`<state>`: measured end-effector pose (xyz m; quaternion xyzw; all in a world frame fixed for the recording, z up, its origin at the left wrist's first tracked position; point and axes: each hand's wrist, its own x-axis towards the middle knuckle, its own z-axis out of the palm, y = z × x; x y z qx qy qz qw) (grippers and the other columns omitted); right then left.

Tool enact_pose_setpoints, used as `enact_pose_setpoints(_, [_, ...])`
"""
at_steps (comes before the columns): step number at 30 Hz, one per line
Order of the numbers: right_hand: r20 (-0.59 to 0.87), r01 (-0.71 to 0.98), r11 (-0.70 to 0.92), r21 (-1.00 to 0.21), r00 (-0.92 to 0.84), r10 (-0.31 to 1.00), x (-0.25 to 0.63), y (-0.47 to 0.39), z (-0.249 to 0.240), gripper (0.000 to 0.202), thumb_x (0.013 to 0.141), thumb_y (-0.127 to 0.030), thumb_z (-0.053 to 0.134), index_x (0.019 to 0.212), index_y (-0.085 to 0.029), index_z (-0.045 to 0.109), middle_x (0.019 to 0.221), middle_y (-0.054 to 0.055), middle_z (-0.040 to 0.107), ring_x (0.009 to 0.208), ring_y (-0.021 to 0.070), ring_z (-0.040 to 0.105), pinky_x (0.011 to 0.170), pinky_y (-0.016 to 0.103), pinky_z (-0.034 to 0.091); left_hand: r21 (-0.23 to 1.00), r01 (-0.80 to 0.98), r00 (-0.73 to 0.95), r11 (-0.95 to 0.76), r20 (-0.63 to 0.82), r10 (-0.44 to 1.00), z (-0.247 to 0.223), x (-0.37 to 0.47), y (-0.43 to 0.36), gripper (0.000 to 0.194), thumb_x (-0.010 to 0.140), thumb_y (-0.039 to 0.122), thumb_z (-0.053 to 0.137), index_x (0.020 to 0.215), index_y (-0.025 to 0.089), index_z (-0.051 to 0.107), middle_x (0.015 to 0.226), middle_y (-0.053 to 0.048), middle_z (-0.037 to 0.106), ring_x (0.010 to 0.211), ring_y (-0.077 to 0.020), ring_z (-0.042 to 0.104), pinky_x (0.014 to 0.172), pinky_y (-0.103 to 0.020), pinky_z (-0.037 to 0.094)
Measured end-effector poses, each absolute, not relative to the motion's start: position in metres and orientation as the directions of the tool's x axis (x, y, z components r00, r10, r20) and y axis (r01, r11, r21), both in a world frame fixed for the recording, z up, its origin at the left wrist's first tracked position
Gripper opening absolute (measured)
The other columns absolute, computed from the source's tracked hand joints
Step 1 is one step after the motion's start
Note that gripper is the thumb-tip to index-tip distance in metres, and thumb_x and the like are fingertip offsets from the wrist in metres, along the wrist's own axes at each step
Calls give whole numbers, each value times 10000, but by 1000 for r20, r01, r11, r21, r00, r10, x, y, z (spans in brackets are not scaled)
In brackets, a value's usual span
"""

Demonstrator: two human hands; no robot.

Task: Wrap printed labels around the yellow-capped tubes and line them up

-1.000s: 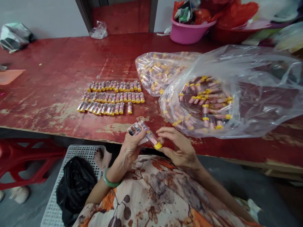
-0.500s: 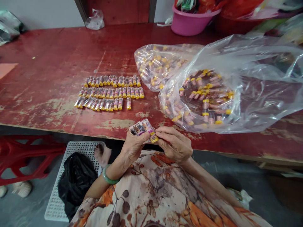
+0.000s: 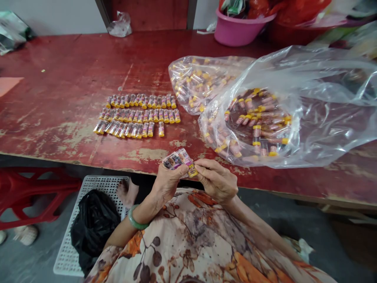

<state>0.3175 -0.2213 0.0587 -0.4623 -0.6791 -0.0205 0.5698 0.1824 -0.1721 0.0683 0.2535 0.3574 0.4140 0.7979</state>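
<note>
My left hand (image 3: pixel 170 181) is closed around a small fan of printed cards (image 3: pixel 176 160) just over the table's front edge. The fingers of my right hand (image 3: pixel 217 179) pinch the lower right corner of the cards, where a yellow part shows. Beyond my hands, several small tubes with yellow caps (image 3: pixel 137 116) lie in three rows on the red table (image 3: pixel 73 78). To the right, an open clear plastic bag (image 3: pixel 318 129) holds many similar tubes, some with pink inside. Behind it lies a second bag of tubes (image 3: pixel 196 80).
A pink basin (image 3: pixel 238 29) with bags in it stands at the back right. A crumpled clear bag (image 3: pixel 120 25) lies near the wall. Below left are a red stool (image 3: pixel 38 192), a white crate (image 3: pixel 66 251) and a black bag (image 3: pixel 92 224).
The cards in my hands have shifted slightly against each other. Both hands keep nearly the same place and grip, and the view has moved a little.
</note>
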Motion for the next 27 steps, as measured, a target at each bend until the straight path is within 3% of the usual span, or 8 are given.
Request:
enact_pose_setpoints(5, [773, 636, 589, -498, 18, 634, 321, -221, 65, 283, 823, -51, 600, 1050, -208, 663, 922, 78, 708, 816, 152, 690, 686, 255, 590, 686, -487, 404, 540, -371, 836, 72, 184, -171, 444, 448, 343, 912, 778, 135, 700, 736, -27, 697, 649, -134, 624, 698, -271, 509])
enact_pose_setpoints(11, [796, 664, 553, -503, 106, 596, 316, -223, 62, 343, 798, -44, 588, 1067, -235, 680, 946, 61, 720, 798, 159, 697, 676, 263, 590, 686, -485, 421, 543, -360, 832, 69, 186, -172, 411, 479, 333, 905, 784, 140, 707, 743, -26, 699, 653, -129, 624, 697, -262, 503])
enact_pose_setpoints(23, [815, 667, 571, -479, 97, 571, 313, -221, 50, 356, 768, -1, 609, 1052, -204, 677, 956, 82, 707, 803, 172, 687, 658, 270, 579, 667, -488, 416, 563, -390, 822, 66, 186, -171, 429, 471, 330, 906, 787, 120, 705, 758, -41, 693, 671, -138, 619, 682, -267, 486])
enact_pose_setpoints(27, [737, 641, 563, -522, 6, 676, 319, -216, 60, 294, 771, -38, 595, 1021, -181, 656, 950, 88, 692, 822, 167, 677, 684, 270, 566, 685, -501, 371, 528, -381, 847, 60, 184, -166, 375, 504, 309, 896, 772, 134, 701, 759, -26, 689, 676, -129, 613, 691, -261, 487])
